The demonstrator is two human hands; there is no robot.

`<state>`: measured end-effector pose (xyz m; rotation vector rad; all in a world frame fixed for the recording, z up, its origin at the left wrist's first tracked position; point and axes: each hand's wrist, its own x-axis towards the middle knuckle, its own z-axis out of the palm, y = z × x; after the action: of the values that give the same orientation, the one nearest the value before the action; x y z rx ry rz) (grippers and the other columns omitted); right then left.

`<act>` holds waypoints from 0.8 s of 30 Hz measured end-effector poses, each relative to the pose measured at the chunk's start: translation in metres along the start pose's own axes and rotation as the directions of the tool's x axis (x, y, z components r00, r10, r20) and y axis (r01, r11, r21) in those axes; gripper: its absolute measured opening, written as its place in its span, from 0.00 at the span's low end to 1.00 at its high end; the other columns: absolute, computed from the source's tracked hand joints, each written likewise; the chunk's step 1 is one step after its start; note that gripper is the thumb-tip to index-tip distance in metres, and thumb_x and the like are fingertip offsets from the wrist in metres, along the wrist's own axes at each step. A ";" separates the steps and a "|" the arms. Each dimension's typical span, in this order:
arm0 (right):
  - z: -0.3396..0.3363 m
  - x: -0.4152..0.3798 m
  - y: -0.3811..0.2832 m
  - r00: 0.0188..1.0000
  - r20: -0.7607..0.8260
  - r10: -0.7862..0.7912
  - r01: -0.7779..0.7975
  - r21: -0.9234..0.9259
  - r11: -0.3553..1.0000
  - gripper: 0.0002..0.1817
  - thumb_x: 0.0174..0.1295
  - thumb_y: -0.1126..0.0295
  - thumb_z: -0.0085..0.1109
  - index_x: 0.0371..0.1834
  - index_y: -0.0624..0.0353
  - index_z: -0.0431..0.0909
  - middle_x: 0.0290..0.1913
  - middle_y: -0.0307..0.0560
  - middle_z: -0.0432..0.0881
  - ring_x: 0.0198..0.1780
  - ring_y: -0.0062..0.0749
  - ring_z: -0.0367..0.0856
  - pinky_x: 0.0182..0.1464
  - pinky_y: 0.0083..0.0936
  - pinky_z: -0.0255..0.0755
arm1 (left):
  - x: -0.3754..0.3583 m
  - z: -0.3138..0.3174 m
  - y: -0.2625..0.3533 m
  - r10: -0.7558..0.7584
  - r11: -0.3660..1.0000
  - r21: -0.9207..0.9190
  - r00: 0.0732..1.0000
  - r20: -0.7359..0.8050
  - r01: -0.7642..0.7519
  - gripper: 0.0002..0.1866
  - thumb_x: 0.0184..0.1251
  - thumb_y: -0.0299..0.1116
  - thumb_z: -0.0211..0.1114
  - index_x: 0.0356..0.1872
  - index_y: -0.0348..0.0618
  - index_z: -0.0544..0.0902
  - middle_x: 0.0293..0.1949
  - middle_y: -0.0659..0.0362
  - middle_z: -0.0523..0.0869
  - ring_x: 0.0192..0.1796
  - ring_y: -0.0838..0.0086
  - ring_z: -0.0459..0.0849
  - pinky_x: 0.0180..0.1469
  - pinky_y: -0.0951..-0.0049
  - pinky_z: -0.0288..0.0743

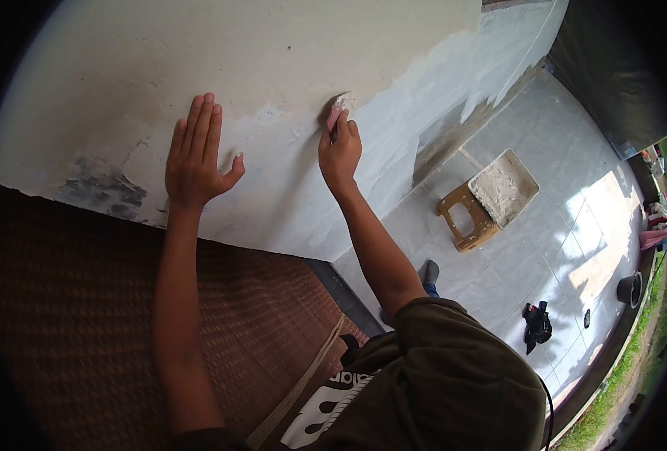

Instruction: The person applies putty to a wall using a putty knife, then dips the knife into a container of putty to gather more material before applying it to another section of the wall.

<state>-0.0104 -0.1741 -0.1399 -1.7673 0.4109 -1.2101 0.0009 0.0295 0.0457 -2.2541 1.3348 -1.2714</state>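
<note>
My left hand (198, 158) lies flat against the pale wall (266, 68), fingers stretched and thumb apart, just right of a dark, flaking patch (104, 184). Farther right, my right hand (340, 154) is closed round a small pinkish scraper (335, 114). Whitish paste (344, 99) covers the scraper's end, which is at the wall surface. White coating spreads over the lower wall around both hands.
A tray of white paste (505, 188) rests on a brown stool (465, 218) on the grey tiled floor (438, 177). A woven brown surface (70, 301) lies below the wall. A black bucket (629, 289) and a dark object (537, 327) are at right.
</note>
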 end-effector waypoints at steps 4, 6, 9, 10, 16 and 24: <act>0.009 -0.017 -0.013 0.999 -0.013 0.035 -0.035 0.042 0.999 0.30 0.54 0.83 0.63 0.65 0.75 0.73 0.32 0.49 0.73 0.31 0.38 0.75 0.33 0.32 0.70 | 0.000 0.001 -0.001 -0.001 1.000 0.008 1.000 -0.004 0.001 0.39 0.62 0.47 0.59 0.73 0.36 0.70 0.76 0.52 0.69 0.79 0.66 0.64 0.82 0.61 0.49; 0.009 -0.028 -0.015 0.999 -0.005 0.037 -0.036 0.082 0.996 0.29 0.55 0.83 0.61 0.64 0.74 0.74 0.30 0.48 0.72 0.29 0.34 0.74 0.32 0.29 0.70 | -0.001 0.000 -0.001 -0.001 1.000 0.011 1.000 -0.005 0.001 0.39 0.62 0.47 0.59 0.73 0.36 0.70 0.76 0.52 0.69 0.79 0.66 0.64 0.82 0.61 0.49; -0.007 -0.039 -0.022 0.988 0.117 0.104 -0.120 0.148 0.982 0.31 0.55 0.83 0.60 0.67 0.72 0.73 0.30 0.49 0.73 0.29 0.35 0.74 0.32 0.29 0.70 | -0.001 0.001 -0.001 0.005 1.000 0.004 1.000 -0.013 -0.005 0.40 0.59 0.45 0.62 0.73 0.35 0.69 0.76 0.51 0.69 0.79 0.63 0.65 0.79 0.58 0.54; -0.014 -0.045 -0.025 0.984 0.135 0.118 -0.137 0.148 0.979 0.29 0.56 0.83 0.59 0.65 0.69 0.76 0.28 0.47 0.72 0.27 0.32 0.73 0.31 0.27 0.71 | 0.000 0.002 -0.001 0.013 1.000 -0.002 1.000 -0.020 -0.013 0.42 0.57 0.43 0.64 0.74 0.35 0.68 0.77 0.50 0.68 0.79 0.61 0.65 0.77 0.56 0.58; -0.042 -0.028 -0.029 0.997 0.018 0.077 -0.079 0.307 0.948 0.25 0.59 0.85 0.56 0.62 0.64 0.80 0.26 0.42 0.68 0.26 0.24 0.70 0.31 0.23 0.72 | 0.000 0.000 -0.001 0.006 1.000 0.012 1.000 0.000 -0.006 0.39 0.61 0.46 0.60 0.73 0.35 0.70 0.76 0.52 0.69 0.80 0.66 0.63 0.82 0.61 0.48; 0.000 0.000 -0.013 0.999 -0.015 0.038 -0.039 -0.016 0.999 0.28 0.57 0.83 0.61 0.65 0.72 0.74 0.32 0.49 0.73 0.31 0.37 0.75 0.34 0.31 0.71 | 0.000 0.002 -0.001 0.000 1.000 0.006 1.000 -0.006 0.000 0.39 0.61 0.46 0.60 0.73 0.36 0.69 0.77 0.52 0.68 0.80 0.66 0.62 0.83 0.62 0.46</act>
<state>-0.0133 -0.1677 -0.1295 -1.7579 0.4626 -1.1961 0.0032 0.0297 0.0446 -2.2487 1.3313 -1.2811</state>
